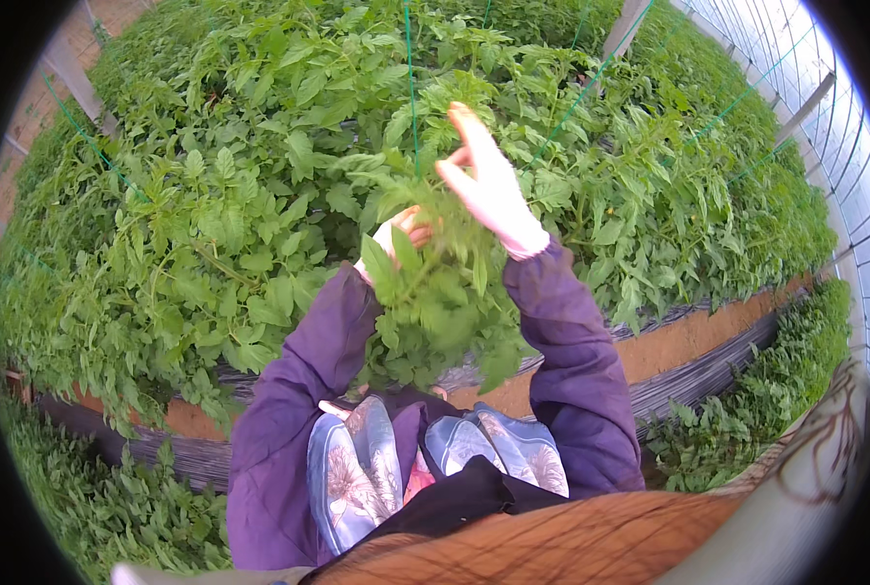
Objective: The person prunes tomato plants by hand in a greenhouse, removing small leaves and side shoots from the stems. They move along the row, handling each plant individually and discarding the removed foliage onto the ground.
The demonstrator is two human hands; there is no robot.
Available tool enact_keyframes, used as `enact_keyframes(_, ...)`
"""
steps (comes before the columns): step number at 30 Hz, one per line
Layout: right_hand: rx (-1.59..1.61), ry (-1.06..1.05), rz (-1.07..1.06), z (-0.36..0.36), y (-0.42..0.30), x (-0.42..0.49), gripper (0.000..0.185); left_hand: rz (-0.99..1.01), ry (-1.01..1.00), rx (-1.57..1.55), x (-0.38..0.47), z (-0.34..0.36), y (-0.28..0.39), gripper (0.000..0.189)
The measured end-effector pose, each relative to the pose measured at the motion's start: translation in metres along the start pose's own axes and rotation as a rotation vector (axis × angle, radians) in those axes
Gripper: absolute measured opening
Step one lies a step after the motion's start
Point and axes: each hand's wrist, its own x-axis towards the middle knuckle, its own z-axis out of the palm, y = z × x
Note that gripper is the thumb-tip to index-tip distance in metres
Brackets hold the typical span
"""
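My right hand [484, 179], in a pale glove with bare fingertips, is raised over the tomato plants with thumb and fingers apart, close to a green string [411, 88] that hangs down into the leaves. Lower and to the left, my left hand [405, 238] is among the leaves of a tomato plant [435, 292], its fingers bent and partly covered by foliage. Whether it grips a stem cannot be seen. The leaves between my hands are blurred. Purple sleeves cover both forearms.
Dense tomato plants [223, 212] surround my hands. More green strings slant up to the left and right. Posts [625, 29] rise from the rows. Dark plastic film [705, 373] edges the bed beside bare soil [683, 340]. A greenhouse wall [844, 146] stands at the right.
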Motion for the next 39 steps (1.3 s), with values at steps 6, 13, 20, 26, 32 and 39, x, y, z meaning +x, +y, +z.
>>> enact_keyframes(6, 0.328, -0.334, 0.194, 0.036, -0.012, 0.022, 0.063, -0.064, -0.118, 0.130, -0.057, 0.013, 0.027, 0.053)
enact_keyframes(13, 0.375, -0.378, 0.255, 0.038, 0.002, 0.045, 0.039, 0.125, -0.660, 0.446, -0.073, -0.048, 0.043, 0.046)
enact_keyframes(20, 0.272, -0.370, 0.276, 0.051, 0.018, 0.049, 0.032, 0.821, -0.680, -0.599, -0.071, -0.088, -0.040, 0.035)
enact_keyframes(26, 0.268, -0.364, 0.283, 0.053, 0.013, 0.052, 0.032, 0.520, -0.324, -0.247, -0.075, -0.127, -0.059, 0.056)
enact_keyframes(32, 0.219, -0.349, 0.216, 0.056, 0.016, 0.053, 0.030, 0.346, 0.030, 0.234, -0.059, -0.070, -0.092, 0.057)
enact_keyframes(39, 0.244, -0.276, 0.197, 0.051, 0.028, 0.037, 0.028, 0.121, 0.025, -0.525, 0.002, -0.026, -0.128, 0.053)
